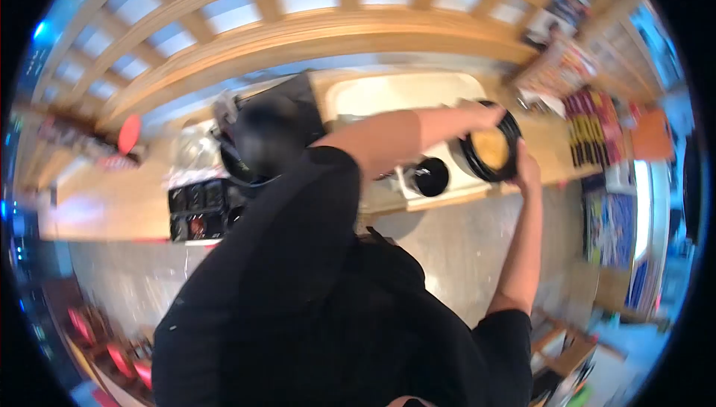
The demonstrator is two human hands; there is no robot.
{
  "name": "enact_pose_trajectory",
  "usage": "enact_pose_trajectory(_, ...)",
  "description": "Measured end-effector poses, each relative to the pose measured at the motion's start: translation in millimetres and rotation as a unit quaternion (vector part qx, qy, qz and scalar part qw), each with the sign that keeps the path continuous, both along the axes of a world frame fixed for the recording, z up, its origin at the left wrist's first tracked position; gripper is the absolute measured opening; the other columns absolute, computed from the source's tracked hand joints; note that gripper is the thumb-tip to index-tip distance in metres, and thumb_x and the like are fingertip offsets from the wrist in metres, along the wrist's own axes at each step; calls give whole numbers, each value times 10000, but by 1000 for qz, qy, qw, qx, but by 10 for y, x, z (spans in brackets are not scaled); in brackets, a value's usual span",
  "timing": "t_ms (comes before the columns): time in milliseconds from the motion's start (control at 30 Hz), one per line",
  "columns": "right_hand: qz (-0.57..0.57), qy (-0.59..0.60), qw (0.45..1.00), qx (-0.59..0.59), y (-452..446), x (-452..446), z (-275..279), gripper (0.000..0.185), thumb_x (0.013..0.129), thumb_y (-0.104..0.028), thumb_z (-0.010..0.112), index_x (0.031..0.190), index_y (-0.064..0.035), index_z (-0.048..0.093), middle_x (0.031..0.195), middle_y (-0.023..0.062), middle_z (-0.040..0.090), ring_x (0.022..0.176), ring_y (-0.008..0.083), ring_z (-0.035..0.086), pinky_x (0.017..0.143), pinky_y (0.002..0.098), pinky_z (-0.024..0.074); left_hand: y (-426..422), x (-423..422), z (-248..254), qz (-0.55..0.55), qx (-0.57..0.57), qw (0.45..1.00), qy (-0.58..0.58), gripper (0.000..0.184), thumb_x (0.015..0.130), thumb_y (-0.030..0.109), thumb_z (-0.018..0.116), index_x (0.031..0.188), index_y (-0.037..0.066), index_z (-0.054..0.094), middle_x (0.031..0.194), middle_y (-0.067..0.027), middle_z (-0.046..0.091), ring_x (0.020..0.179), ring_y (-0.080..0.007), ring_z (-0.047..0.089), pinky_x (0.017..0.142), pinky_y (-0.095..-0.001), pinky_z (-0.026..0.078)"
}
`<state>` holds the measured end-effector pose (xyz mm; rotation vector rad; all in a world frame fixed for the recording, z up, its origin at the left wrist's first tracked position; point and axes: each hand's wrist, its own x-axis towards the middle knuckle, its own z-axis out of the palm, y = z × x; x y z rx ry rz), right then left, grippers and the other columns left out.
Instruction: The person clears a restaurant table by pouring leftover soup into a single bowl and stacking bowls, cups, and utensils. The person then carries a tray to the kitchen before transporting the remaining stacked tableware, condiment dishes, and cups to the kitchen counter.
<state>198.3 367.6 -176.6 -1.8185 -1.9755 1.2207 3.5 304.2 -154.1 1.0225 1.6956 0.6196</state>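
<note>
My left hand [481, 115] reaches across to the right and grips the far rim of a black bowl [510, 127]. Something round and yellow-orange [490, 148] shows inside the bowl. My right hand [528, 171] is closed on the bowl's right side, its fingers partly hidden. The bowl is held over the right end of a cream tray [403, 90]; I cannot tell whether it touches the tray. A smaller black bowl [430, 177] stands to the left, near the tray's front edge.
A blurred dark round object [268, 135] and a black compartment tray [198, 209] are on the left of the counter. Yellow-and-dark packets [588, 135] and printed cards [556, 68] stand at the right. A wooden lattice [298, 30] runs along the back.
</note>
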Motion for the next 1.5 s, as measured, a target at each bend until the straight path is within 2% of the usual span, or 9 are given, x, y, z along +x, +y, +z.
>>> enact_pose_trajectory(67, -16, 25, 999, -26, 112, 13, -72, 794, 820, -617, 366, 1037, 130, 526, 944, 247, 584, 758, 315, 632, 499, 357, 543, -68, -56, 118, -12, -9, 998, 61, 678, 816, 618, 281, 1143, 88, 550, 1055, -184, 585, 720, -300, 636, 584, -341, 545)
enact_pose_trajectory(267, 27, 3, 999, -16, 225, 26, -74, 750, 820, -623, 359, 1091, 60, 511, 915, 189, 600, 729, 279, 632, 489, 351, 538, -397, -313, 468, -60, 49, 997, -14, 649, 863, 511, 279, 1245, 5, 415, 1264, -200, 421, 687, -308, 633, 594, -352, 549)
enact_pose_trajectory(533, 69, -162, 982, 72, 366, -49, -143, 759, 826, -623, 325, 1077, 75, 491, 889, 206, 581, 685, 263, 626, 382, 304, 493, -2191, -1430, 1547, -109, 267, 949, 125, 384, 852, 316, 528, 1035, -18, 575, 896, -107, 611, 747, -150, 602, 668, -272, 480)
enact_pose_trajectory(667, 55, -186, 974, 120, 508, 15, -353, 773, 832, -642, 242, 1131, 30, 478, 988, 235, 571, 828, 337, 600, 601, 382, 497, -3452, -1759, 1867, 5, 295, 945, 142, 452, 841, 390, 501, 1073, 5, 555, 935, -120, 607, 770, -167, 606, 698, -292, 496)
enact_pose_trajectory(833, 19, -161, 950, 266, 325, 26, -489, 757, 857, -610, 184, 1177, 19, 458, 1121, 263, 517, 1070, 415, 463, 915, 443, 338, -4847, -1804, 1350, 331, 334, 877, 95, 289, 898, 165, 457, 1122, 1, 539, 914, -58, 590, 751, -79, 557, 671, -196, 453)
enact_pose_trajectory(1167, 8, -75, 819, 568, -870, -601, 705, 452, 888, -361, 420, 1045, 39, 559, 1023, 220, 572, 878, 331, 566, 793, 389, 429, -5212, -1690, 231, 536, 185, 821, -69, 251, 906, 132, 446, 1092, -7, 541, 956, -79, 603, 770, -88, 562, 699, -202, 448)
enact_pose_trajectory(1267, 109, 186, 908, 359, -1818, -1531, 1014, 321, 888, -245, 442, 1036, 10, 568, 982, 109, 577, 840, 150, 533, 740, 274, 432, -4982, -1855, -5, 504, 225, 833, -41, 278, 899, 178, 461, 1060, -35, 538, 961, -102, 601, 793, -141, 574, 702, -253, 456)
enact_pose_trajectory(1400, 374, 78, 924, 27, -2510, -2527, 677, 425, 898, -382, 405, 1080, -35, 571, 1033, 85, 583, 882, 163, 552, 741, 294, 455, -4668, -2050, -159, 436, 132, 890, 20, 462, 886, 278, 488, 1230, -23, 420, 1194, -164, 486, 1071, -200, 498, 869, -290, 414)
enact_pose_trajectory(1500, 482, -7, 868, 117, -2455, -3013, 148, 519, 892, -459, 364, 1132, -23, 511, 1045, 96, 578, 855, 179, 553, 691, 302, 462, -4532, -2036, -127, 474, 138, 855, -158, 669, 852, 476, 452, 1318, 17, 311, 1327, -127, 366, 1251, -208, 296, 1014, -375, 228)
